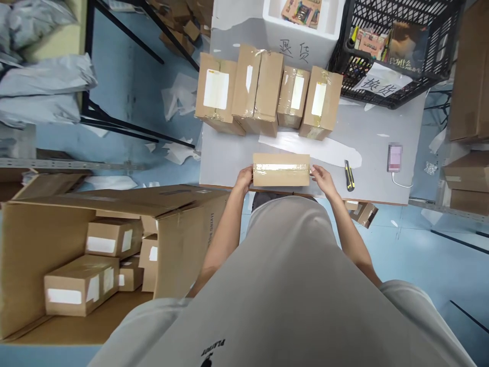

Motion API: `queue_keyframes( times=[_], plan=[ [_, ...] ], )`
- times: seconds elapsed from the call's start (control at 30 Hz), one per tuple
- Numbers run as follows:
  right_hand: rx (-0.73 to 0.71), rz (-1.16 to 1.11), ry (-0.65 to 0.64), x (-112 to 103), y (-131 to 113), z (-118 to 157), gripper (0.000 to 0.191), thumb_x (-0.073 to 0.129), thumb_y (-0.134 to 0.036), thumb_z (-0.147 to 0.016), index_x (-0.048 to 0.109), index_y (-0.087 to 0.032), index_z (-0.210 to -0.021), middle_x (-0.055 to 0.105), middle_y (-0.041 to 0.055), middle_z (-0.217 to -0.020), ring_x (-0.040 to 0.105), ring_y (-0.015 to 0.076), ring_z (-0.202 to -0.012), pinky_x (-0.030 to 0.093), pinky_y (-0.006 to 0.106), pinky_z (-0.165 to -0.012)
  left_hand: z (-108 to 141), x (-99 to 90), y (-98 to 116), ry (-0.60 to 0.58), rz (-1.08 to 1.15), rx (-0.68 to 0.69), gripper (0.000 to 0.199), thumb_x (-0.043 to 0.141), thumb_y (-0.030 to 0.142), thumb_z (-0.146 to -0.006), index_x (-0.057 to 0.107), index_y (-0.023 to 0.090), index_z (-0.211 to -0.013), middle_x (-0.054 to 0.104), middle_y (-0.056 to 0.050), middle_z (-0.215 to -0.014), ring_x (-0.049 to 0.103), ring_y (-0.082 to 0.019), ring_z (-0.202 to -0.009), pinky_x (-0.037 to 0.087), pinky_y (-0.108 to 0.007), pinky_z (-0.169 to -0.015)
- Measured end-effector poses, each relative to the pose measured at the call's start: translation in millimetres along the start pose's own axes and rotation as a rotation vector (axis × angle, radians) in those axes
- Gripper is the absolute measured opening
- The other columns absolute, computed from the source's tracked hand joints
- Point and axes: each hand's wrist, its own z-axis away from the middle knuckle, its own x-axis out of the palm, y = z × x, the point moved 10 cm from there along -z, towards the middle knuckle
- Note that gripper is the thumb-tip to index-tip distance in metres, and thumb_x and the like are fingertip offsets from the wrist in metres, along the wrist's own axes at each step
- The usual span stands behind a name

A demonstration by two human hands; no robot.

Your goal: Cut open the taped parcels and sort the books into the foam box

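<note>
A small taped cardboard box (281,178) lies at the front edge of the grey table, a strip of shiny tape running along its top. My left hand (244,179) grips its left end, with the fingertips partly hidden against the side. At the opposite end, my right hand (322,179) has its curled fingers against the box. To the right of that hand lies a yellow and black utility knife (349,176). Behind the box, a torn white sheet (309,147) is spread on the table.
Several labelled cartons (257,89) stand in a row behind. Further back are a white bin (301,38) and a black crate (385,97) with books. A cabled phone (395,157) lies right. At lower left, a big open carton (191,229) holds smaller boxes. Grey parcels (46,76) lie upper left.
</note>
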Motion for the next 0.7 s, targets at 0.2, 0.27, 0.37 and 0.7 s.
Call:
queue_keyframes(
  times=[0.2,0.27,0.37,0.7],
  plan=[
    [0.033,-0.147,-0.064,15.8,-12.3,-18.1,0.085,0.066,-0.102,-0.088,0.082,-0.022,-0.114,0.087,0.0146,-0.131,0.079,0.0327,-0.131,0.061,0.049,-0.119,-2.2,-2.8,22.1,-0.075,0.006,0.038,0.069,0.058,0.081,-0.107,0.081,0.017,-0.121,0.087,-0.018,-0.126,0.08,-0.029,-0.122,0.062,-0.037,-0.104],
    [-0.008,-0.181,-0.045,11.1,-22.2,-14.9,0.083,0.068,-0.102,-0.088,0.084,-0.023,-0.112,0.087,0.0131,-0.131,0.079,0.0327,-0.132,0.06,0.05,-0.121,3.3,-3.8,35.2,-0.078,0.015,0.111,0.079,0.052,0.088,-0.107,0.081,0.017,-0.127,0.085,-0.019,-0.136,0.078,-0.031,-0.13,0.062,-0.038,-0.107],
    [-0.084,-0.216,0.017,-2.7,-31.0,-4.2,0.08,0.069,-0.099,-0.091,0.086,-0.024,-0.115,0.087,0.0124,-0.135,0.078,0.0333,-0.135,0.059,0.052,-0.122,18.0,-9.7,50.5,-0.045,0.072,0.218,0.084,0.048,0.087,-0.109,0.079,0.015,-0.141,0.077,-0.021,-0.154,0.075,-0.032,-0.14,0.06,-0.042,-0.115],
    [-0.013,-0.132,0.062,-0.7,16.9,7.0,0.085,0.077,-0.093,-0.085,0.085,-0.022,-0.131,0.083,0.0161,-0.146,0.074,0.0375,-0.141,0.06,0.058,-0.123,31.5,-4.3,18.1,-0.004,0.138,0.273,0.058,0.076,0.069,-0.102,0.083,0.018,-0.128,0.08,-0.02,-0.15,0.075,-0.034,-0.143,0.061,-0.049,-0.122]
  ],
)
